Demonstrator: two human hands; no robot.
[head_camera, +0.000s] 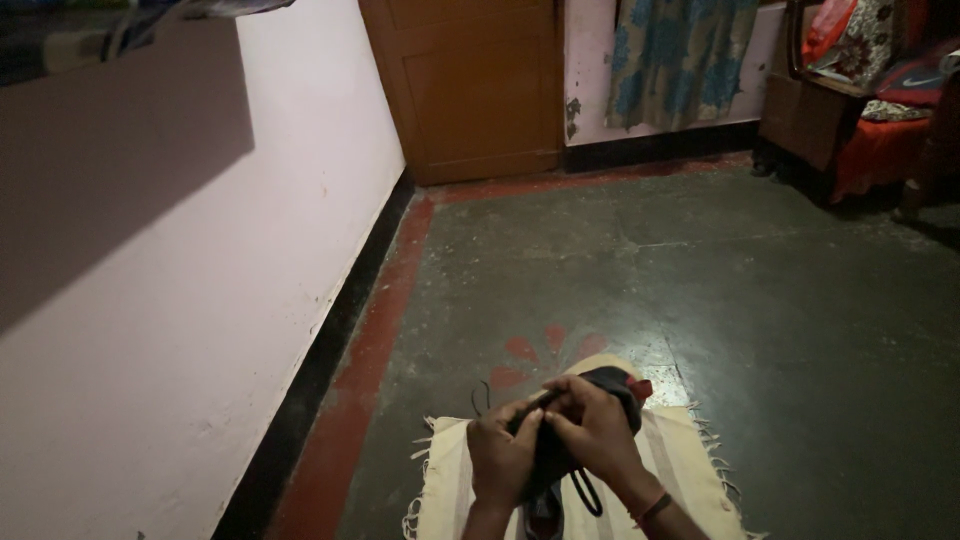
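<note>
The room is dim, and the dark grey-green cement floor (700, 280) carries a soft pale sheen near its middle, the brightest patch on it. A broad slanted shadow covers the upper part of the pale pink plastered wall (150, 300), and the far right corner sinks into darkness. The picture is slightly soft and grainy, with straight lines bowing towards the edges.

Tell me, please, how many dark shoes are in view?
1: a dark shoe with black laces, held by the left hand and right hand above the striped fringed mat. Another may be hidden.
</note>
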